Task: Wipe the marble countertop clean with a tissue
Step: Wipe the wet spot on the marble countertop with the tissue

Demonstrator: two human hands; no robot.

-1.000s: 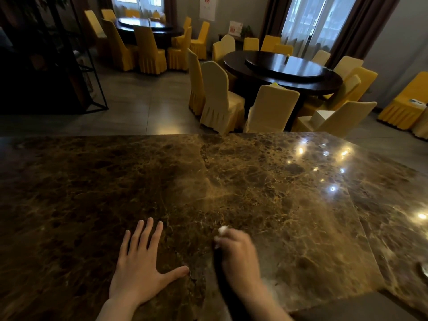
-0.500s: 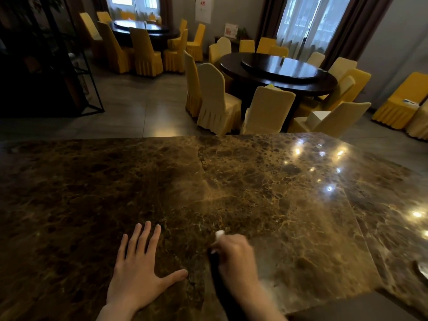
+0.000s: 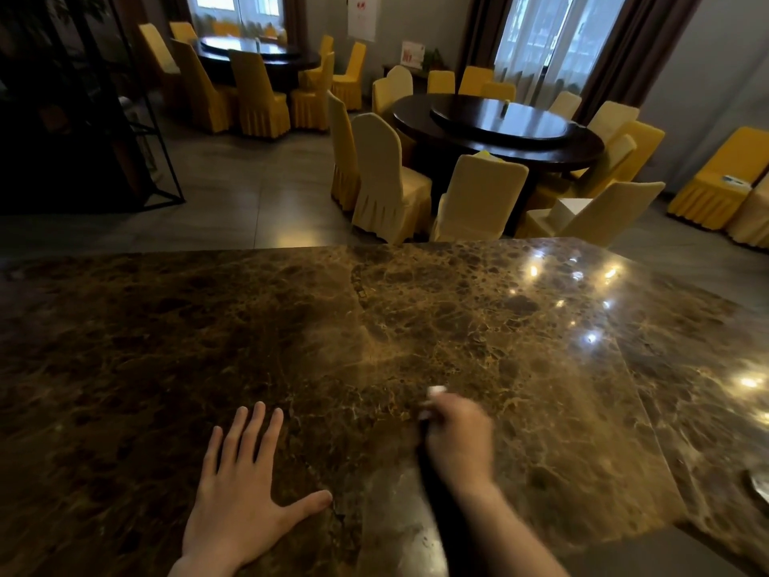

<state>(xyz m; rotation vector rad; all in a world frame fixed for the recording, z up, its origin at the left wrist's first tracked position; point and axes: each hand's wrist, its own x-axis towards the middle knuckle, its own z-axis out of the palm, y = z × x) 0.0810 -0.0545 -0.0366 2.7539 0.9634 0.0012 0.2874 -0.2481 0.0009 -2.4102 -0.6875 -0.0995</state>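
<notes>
A brown, veined marble countertop (image 3: 478,326) fills the lower half of the head view. My left hand (image 3: 245,493) lies flat on it at the near edge, fingers spread, holding nothing. To its right my right hand (image 3: 457,439) is curled into a fist pressed on the marble, and it looks blurred. A small white tissue (image 3: 436,391) pokes out past its knuckles; most of the tissue is hidden inside the fist.
The countertop's far edge (image 3: 374,247) drops to a tiled floor. Beyond stand a dark round table (image 3: 499,127) ringed by yellow-covered chairs (image 3: 383,177) and a second such table at the back left. A metallic object (image 3: 759,485) peeks in at the right edge.
My right hand with the tissue has slid a little to the right and away from me across the marble. My left hand has stayed flat in place.
</notes>
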